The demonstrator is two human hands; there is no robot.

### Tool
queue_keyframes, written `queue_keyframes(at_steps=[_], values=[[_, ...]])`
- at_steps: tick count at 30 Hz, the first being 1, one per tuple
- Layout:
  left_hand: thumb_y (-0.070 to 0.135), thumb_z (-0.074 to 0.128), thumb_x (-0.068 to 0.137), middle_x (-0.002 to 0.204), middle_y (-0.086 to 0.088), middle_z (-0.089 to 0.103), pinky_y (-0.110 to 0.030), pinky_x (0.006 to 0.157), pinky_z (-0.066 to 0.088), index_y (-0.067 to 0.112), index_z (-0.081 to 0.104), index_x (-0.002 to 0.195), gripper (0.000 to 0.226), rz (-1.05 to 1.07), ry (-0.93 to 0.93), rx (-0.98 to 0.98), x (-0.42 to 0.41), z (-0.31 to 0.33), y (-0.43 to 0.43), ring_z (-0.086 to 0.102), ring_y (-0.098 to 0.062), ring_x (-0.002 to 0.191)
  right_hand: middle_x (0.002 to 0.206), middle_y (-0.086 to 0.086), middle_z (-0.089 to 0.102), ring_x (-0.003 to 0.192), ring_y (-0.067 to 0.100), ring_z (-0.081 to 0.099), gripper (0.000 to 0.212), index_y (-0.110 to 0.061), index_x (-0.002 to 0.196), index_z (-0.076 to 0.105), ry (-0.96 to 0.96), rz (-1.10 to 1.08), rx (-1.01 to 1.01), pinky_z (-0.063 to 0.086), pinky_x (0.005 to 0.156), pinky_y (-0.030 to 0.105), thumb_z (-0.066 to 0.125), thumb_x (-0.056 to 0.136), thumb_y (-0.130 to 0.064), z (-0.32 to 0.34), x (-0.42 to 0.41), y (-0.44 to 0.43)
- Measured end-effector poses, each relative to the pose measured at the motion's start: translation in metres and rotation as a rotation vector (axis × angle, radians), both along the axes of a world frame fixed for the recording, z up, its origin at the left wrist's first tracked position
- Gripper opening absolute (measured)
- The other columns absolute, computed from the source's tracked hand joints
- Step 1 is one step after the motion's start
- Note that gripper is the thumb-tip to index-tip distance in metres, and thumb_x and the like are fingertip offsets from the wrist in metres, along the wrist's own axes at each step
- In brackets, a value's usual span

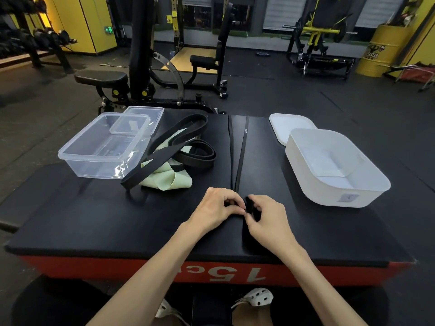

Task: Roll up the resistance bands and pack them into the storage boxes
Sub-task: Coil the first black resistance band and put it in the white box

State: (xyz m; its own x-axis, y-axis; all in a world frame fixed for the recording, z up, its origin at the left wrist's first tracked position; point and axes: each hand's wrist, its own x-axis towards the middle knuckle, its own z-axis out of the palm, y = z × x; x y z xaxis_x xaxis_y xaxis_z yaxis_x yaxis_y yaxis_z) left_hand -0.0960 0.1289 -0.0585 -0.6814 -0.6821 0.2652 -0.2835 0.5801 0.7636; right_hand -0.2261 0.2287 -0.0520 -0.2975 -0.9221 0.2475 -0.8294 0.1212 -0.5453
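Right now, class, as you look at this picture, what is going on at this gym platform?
A person is rolling up a long black band that lies stretched across the padded platform. The left hand and right hand both pinch its near end, where a small roll sits. More black bands and a green band lie in a loose pile beside the clear box. No band is in that box or the white box yet.

Band roll (249, 204) half behind fingers (265, 204)
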Motion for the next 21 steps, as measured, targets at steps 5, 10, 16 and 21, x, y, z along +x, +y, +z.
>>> queue_keyframes(at_steps=[5,10,16,21], values=[[0.006,0.072,0.082,0.085,0.007,0.074,-0.018,0.085,0.048,0.014,0.077,0.085,0.010,-0.047,0.030,-0.016,0.004,-0.001,-0.001,0.066,-0.002,0.085,0.098,-0.001,0.064,0.091,0.013,0.059,0.024,-0.013,0.102,0.069,-0.079,0.079,-0.022,0.043,0.080,0.015,0.066,0.078,-0.010,0.001,0.001,-0.007],[0.006,0.073,0.081,0.097,0.007,0.061,-0.017,0.079,0.048,0.016,0.078,0.082,0.010,-0.031,0.080,-0.047,0.004,-0.004,-0.001,0.061,-0.003,0.082,0.101,-0.004,0.056,0.087,0.006,0.053,0.028,-0.021,0.107,0.068,-0.125,0.060,-0.015,0.034,0.072,0.002,0.069,0.081,-0.013,-0.003,0.001,-0.009],[0.004,0.078,0.076,0.098,0.004,0.057,-0.023,0.075,0.054,0.017,0.068,0.091,0.023,0.017,0.109,0.077,0.001,-0.003,0.000,0.065,-0.009,0.073,0.095,-0.009,0.063,0.087,0.007,0.059,0.030,-0.021,0.107,0.073,-0.150,0.070,-0.073,0.043,0.078,0.011,0.073,0.078,-0.010,-0.003,-0.005,-0.010],[0.016,0.080,0.075,0.109,0.013,0.060,-0.012,0.075,0.042,0.021,0.068,0.109,0.036,0.061,0.029,-0.062,-0.001,-0.008,-0.004,0.052,-0.001,0.077,0.098,-0.013,0.065,0.094,0.004,0.062,0.032,-0.017,0.108,0.072,-0.194,0.098,-0.114,0.048,0.086,0.016,0.075,0.077,-0.008,-0.007,-0.010,-0.009]])
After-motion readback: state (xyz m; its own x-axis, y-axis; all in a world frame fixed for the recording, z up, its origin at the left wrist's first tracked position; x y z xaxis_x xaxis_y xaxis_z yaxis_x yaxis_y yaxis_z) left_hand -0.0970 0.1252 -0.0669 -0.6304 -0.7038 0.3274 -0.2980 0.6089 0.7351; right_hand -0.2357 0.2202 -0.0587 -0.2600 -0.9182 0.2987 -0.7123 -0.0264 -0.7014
